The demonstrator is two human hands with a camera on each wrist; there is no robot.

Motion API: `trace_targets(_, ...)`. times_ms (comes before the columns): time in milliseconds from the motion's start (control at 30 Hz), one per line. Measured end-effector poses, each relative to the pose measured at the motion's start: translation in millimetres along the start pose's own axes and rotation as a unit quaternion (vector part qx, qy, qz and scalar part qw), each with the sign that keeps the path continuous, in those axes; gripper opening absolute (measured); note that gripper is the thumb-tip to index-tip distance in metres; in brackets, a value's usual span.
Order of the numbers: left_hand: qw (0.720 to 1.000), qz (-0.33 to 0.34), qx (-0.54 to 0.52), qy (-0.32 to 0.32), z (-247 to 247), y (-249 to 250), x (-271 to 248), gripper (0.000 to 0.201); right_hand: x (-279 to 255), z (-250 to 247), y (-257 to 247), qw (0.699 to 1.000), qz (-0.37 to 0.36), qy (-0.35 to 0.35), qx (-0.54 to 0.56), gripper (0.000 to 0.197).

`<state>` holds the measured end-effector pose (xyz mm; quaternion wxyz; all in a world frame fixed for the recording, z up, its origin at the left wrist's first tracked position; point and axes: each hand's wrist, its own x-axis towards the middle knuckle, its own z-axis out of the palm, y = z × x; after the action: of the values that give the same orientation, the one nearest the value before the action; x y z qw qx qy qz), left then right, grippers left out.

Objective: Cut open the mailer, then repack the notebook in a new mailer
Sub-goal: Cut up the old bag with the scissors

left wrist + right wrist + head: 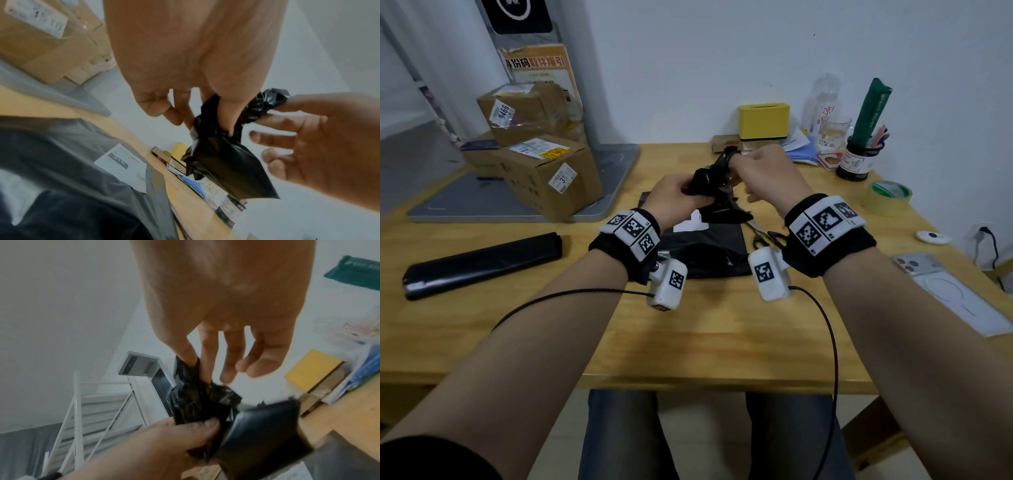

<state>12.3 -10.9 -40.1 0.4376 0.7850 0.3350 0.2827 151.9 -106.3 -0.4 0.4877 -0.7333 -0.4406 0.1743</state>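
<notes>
Both hands hold a crumpled black plastic piece (708, 179) in the air above the middle of the table. My left hand (681, 192) grips its lower part, with the thumb (197, 426) pressed on it. My right hand (743, 161) pinches its twisted upper end (267, 104). A flat tail of the plastic piece (230, 168) hangs down between the hands. Under them a black mailer (709, 246) with a white label (121, 164) lies flat on the table. Scissors (762, 236) lie just to its right. No notebook shows in any view.
A roll of black mailers (482, 263) lies at the left. Cardboard boxes (544, 171) stand on a grey platform behind it. At the right are a tape roll (890, 197), a phone (941, 291), a pen cup (859, 161) and a yellow box (763, 121).
</notes>
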Motion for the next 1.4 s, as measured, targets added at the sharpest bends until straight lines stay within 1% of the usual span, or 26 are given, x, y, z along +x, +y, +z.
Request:
trace_targets(33, 1.000, 0.001, 0.010, 0.013, -1.4, -0.8, -1.2, 0.018, -2.3, -2.7, -1.4, 1.000, -0.017, 0.022, 0.005, 0.033)
trace_targets(100, 0.999, -0.003, 0.032, 0.032, -2.9, -5.5, -3.7, 0.020, -9.7, -6.0, -3.3, 0.994, -0.042, 0.056, 0.080, 0.030)
trace_targets(133, 0.998, -0.009, 0.044, 0.038, -3.4, -7.7, -5.1, 0.018, -13.8, -5.8, -4.5, 0.991, -0.050, 0.055, 0.115, 0.027)
trace_targets(167, 0.998, -0.016, 0.052, 0.039, -3.4, -8.0, -8.0, 0.017, -17.8, -4.0, -4.2, 0.990, -0.056, 0.038, 0.126, 0.021)
trace_targets(233, 0.997, -0.034, 0.046, 0.044, -3.6, -6.1, -16.7, 0.016, -27.0, 1.5, -1.1, 0.995, -0.056, -0.010, 0.078, 0.009)
trace_targets(267, 0.997, -0.040, 0.042, 0.048, -4.4, -4.6, -21.2, 0.016, -31.2, 3.3, 0.7, 0.998, -0.048, -0.023, 0.044, 0.007)
trace_targets(400, 0.992, -0.042, 0.076, 0.087, -8.1, -5.2, -35.9, 0.014, -44.2, 9.0, 11.3, 0.998, -0.010, -0.044, -0.036, 0.018)
trace_targets(467, 0.993, -0.034, 0.058, 0.099, -7.9, -2.3, -43.5, 0.018, -53.8, 14.3, 14.3, 0.997, -0.004, -0.056, -0.061, 0.019)
trace_targets(567, 0.996, -0.012, 0.013, 0.088, -5.7, 5.7, -55.7, 0.026, -66.5, 16.4, 21.4, 0.997, 0.011, -0.066, -0.033, 0.025)
trace_targets(667, 0.997, -0.010, -0.052, 0.048, 1.1, 12.6, -67.4, 0.027, -82.2, 11.3, 28.9, 0.997, 0.019, -0.065, 0.025, 0.018)
trace_targets(767, 0.990, -0.019, -0.141, -0.014, 12.0, 17.1, -77.2, 0.028, -98.2, 1.4, 35.9, 0.996, 0.019, -0.030, 0.079, 0.016)
trace_targets(867, 0.966, -0.046, -0.248, -0.065, 27.7, 25.2, -86.6, 0.031, -114.5, -13.0, 43.8, 0.993, 0.029, 0.000, 0.112, 0.011)
trace_targets(933, 0.953, -0.055, -0.284, -0.084, 40.3, 33.2, -90.7, 0.033, -126.2, -22.9, 49.1, 0.992, 0.029, 0.024, 0.117, 0.006)
trace_targets(1000, 0.954, -0.045, -0.280, -0.102, 56.0, 42.1, -94.0, 0.031, -137.8, -34.2, 56.1, 0.991, 0.028, 0.066, 0.117, 0.006)
trace_targets(1133, 0.960, -0.002, -0.243, -0.138, 96.3, 60.7, -102.5, 0.028, -166.4, -63.5, 76.4, 0.982, 0.045, 0.134, 0.125, 0.016)
trace_targets(1233, 0.962, 0.027, -0.234, -0.135, 136.8, 77.3, -108.3, 0.023, -192.6, -93.6, 98.2, 0.969, 0.057, 0.188, 0.152, 0.016)
trace_targets(1333, 0.953, 0.022, -0.252, -0.166, 180.8, 95.6, -116.1, 0.021, -222.3, -129.3, 121.7, 0.952, 0.071, 0.246, 0.167, 0.011)
trace_targets(1400, 0.946, 0.012, -0.265, -0.188, 209.7, 106.1, -124.3, 0.023, -245.1, -152.8, 139.3, 0.938, 0.094, 0.282, 0.175, 0.014)
